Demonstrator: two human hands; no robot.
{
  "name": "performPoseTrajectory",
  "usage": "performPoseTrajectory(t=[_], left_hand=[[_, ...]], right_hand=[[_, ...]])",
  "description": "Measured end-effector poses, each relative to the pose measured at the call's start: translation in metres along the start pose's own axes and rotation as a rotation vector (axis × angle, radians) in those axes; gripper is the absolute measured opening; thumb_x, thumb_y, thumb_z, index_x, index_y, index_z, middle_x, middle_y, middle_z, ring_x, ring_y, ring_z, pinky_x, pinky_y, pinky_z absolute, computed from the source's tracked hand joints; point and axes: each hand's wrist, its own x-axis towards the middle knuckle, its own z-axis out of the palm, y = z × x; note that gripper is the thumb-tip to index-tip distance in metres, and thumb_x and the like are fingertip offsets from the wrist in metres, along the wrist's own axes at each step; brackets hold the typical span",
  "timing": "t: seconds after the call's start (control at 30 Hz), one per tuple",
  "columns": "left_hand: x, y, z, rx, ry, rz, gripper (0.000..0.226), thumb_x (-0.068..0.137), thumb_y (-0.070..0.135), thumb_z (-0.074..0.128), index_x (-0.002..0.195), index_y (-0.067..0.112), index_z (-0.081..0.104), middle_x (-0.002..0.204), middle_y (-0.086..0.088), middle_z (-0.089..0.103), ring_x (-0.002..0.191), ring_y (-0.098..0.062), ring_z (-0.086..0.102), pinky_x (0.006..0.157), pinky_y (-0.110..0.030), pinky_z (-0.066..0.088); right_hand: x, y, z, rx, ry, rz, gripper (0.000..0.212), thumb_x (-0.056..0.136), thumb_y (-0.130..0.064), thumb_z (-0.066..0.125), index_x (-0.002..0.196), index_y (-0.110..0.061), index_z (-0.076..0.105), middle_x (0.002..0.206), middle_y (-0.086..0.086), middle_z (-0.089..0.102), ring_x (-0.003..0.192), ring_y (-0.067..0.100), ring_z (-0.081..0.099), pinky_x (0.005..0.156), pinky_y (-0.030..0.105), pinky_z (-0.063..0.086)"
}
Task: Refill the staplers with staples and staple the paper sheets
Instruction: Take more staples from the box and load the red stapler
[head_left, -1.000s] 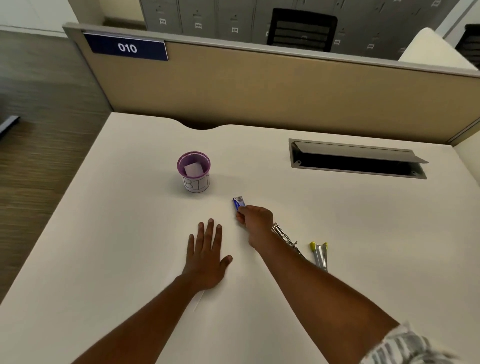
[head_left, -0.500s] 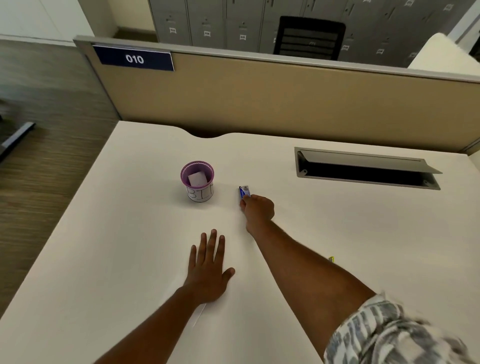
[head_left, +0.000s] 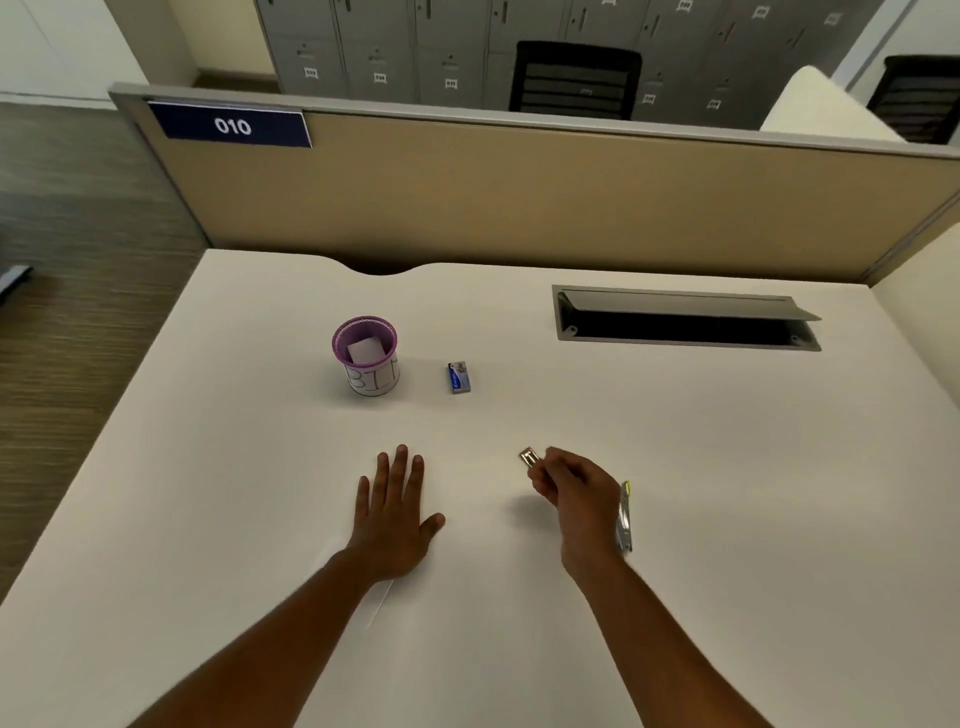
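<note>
Staples (head_left: 529, 457), a short silvery strip, are pinched in the right hand's (head_left: 571, 488) curled fingertips, nearer the person than the blue staple box (head_left: 459, 377) on the desk (head_left: 727, 467); refilling looks under way; next, I judge, the strip must reach the yellow-tipped stapler (head_left: 625, 514) just right of that hand; the left hand (head_left: 393, 512) lies flat, fingers spread, seemingly on a paper sheet (head_left: 382, 597).

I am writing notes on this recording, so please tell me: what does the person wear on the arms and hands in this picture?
Nothing is worn on what shows. The left hand and the right hand are bare: no gloves, and no rings, watch or bracelet can be made out. Both forearms are bare down to the bottom edge of the picture, and no sleeve is in view at this moment.
</note>
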Motion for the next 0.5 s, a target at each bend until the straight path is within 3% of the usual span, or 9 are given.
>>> performPoseTrajectory(t=[0.1,0.2,0.3,0.37,0.5], left_hand=[[-0.006,0.003,-0.004,-0.007,0.015,-0.010,0.086,0.101,0.057,0.033,0.157,0.016,-0.017,0.162,-0.005,-0.032,0.150,-0.027,-0.029,0.124,-0.049,-0.007],[-0.013,0.016,-0.008,-0.003,0.057,-0.021,0.083,0.102,0.050,0.038,0.159,0.012,-0.009,0.166,-0.010,-0.023,0.154,-0.030,-0.017,0.125,-0.048,-0.002],[-0.023,0.030,-0.012,-0.010,0.077,-0.041,0.078,0.103,0.042,0.042,0.159,0.010,-0.001,0.167,-0.013,-0.015,0.156,-0.029,-0.009,0.127,-0.044,0.001],[-0.033,0.038,-0.011,-0.041,0.062,-0.044,0.077,0.103,0.038,0.045,0.160,0.010,0.001,0.168,-0.013,-0.014,0.156,-0.028,-0.007,0.127,-0.043,0.001],[-0.049,0.047,-0.004,-0.184,0.062,-0.041,0.070,0.102,0.035,0.049,0.159,0.013,0.016,0.169,-0.011,-0.005,0.157,-0.024,-0.002,0.127,-0.041,0.000]], right_hand=[[-0.009,0.006,-0.047,-0.332,0.073,-0.160,0.012,0.088,-0.004,0.071,0.093,-0.012,0.079,0.078,0.000,0.076,0.070,0.013,0.072,0.071,0.031,0.059],[-0.010,0.011,-0.080,-0.717,0.100,-0.342,0.016,0.083,-0.016,0.078,0.097,-0.024,0.077,0.100,-0.011,0.075,0.087,0.007,0.070,0.083,0.031,0.056],[-0.007,0.021,-0.093,-1.072,-0.029,-0.448,0.034,0.083,-0.024,0.076,0.117,-0.024,0.072,0.122,-0.009,0.065,0.107,0.015,0.063,0.086,0.025,0.046],[-0.005,0.028,-0.097,-1.276,-0.094,-0.492,0.045,0.086,-0.028,0.074,0.130,-0.024,0.066,0.133,-0.005,0.060,0.117,0.021,0.055,0.091,0.029,0.045],[-0.003,0.035,-0.090,-1.435,-0.065,-0.526,0.042,0.089,-0.031,0.066,0.130,-0.024,0.062,0.132,0.000,0.058,0.120,0.026,0.053,0.094,0.035,0.048]])
